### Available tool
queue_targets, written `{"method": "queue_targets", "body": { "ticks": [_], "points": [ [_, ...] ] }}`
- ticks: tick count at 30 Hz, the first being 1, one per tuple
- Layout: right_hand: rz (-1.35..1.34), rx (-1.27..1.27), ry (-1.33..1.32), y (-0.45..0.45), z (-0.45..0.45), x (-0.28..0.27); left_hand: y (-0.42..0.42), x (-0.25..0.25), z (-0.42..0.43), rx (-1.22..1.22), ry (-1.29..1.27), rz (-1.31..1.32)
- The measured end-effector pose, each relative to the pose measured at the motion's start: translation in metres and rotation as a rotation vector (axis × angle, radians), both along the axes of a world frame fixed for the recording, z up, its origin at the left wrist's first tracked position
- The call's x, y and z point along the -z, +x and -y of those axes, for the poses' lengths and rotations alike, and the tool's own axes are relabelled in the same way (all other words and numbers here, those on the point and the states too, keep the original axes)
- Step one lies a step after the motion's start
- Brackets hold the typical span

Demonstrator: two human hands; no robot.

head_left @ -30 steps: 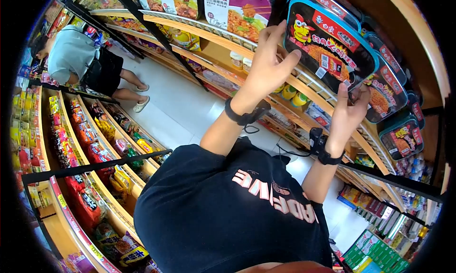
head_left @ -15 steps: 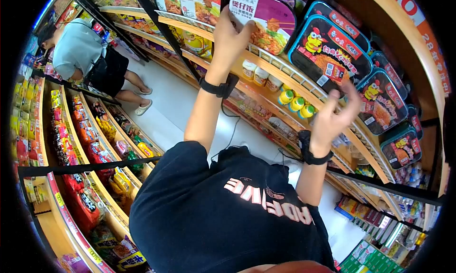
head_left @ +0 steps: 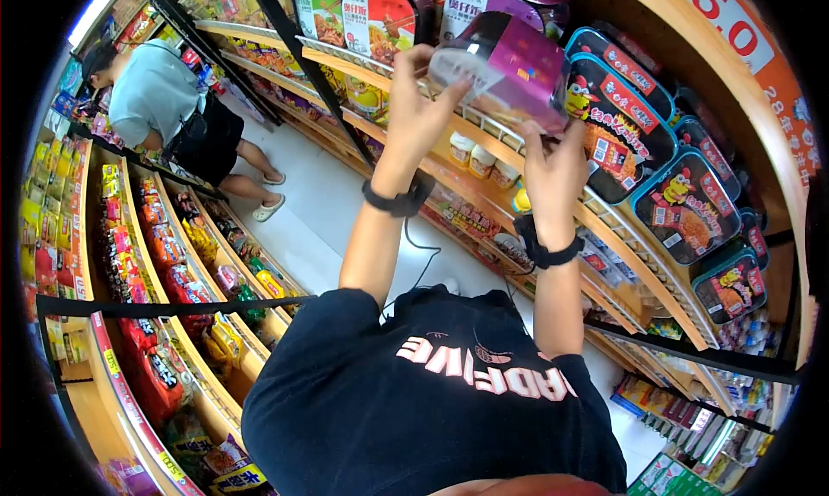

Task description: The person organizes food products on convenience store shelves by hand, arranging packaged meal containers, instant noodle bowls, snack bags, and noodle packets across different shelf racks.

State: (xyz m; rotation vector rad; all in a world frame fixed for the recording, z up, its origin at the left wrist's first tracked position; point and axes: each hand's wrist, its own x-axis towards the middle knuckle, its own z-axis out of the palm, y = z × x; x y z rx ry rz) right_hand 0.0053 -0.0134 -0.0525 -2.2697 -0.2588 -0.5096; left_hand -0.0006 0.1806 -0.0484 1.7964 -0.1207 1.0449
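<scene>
A purple food box [head_left: 527, 73] with a pale label end is tilted in front of the upper shelf, between my two hands. My left hand [head_left: 421, 99] grips its left end, the thumb on the pale label. On the box's right end are the fingers of my right hand [head_left: 554, 164]. Behind it stands another purple and white box [head_left: 466, 12]. Red and white boxes [head_left: 380, 21] are on the shelf to the left. Black boxes with blue rims [head_left: 617, 133] stand just right of my right hand.
Small jars [head_left: 482, 161] line the shelf below. Across the aisle floor [head_left: 319, 211], a person in a light shirt [head_left: 155, 90] bends toward the shelves at the left. Packaged snacks [head_left: 164, 375] fill the lower-left racks. A price sign [head_left: 721, 17] hangs at the upper right.
The purple box has come off its place and turned on its side. My right hand has moved left from the black boxes onto it. The person across the aisle has shifted slightly.
</scene>
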Motion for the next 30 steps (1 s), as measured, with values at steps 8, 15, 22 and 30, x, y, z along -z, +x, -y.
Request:
{"method": "queue_targets", "body": {
  "ticks": [8, 15, 22, 30],
  "points": [
    [0.029, -0.446, 0.717, -0.041, 0.059, 0.007, -0.056, -0.027, 0.057, 0.411, -0.36, 0.092],
    [-0.052, -0.405, 1.025, -0.051, 0.091, 0.03, -0.061, -0.053, 0.096, 0.421, -0.168, -0.079],
    [-0.108, -0.379, 1.259, -0.052, 0.109, 0.013, -0.004, -0.069, 0.049, 0.288, 0.268, 0.098],
    [-0.165, -0.407, 1.329, -0.055, 0.12, 0.046, 0.021, -0.066, 0.0, -0.25, 0.434, -0.036]
  ]
}}
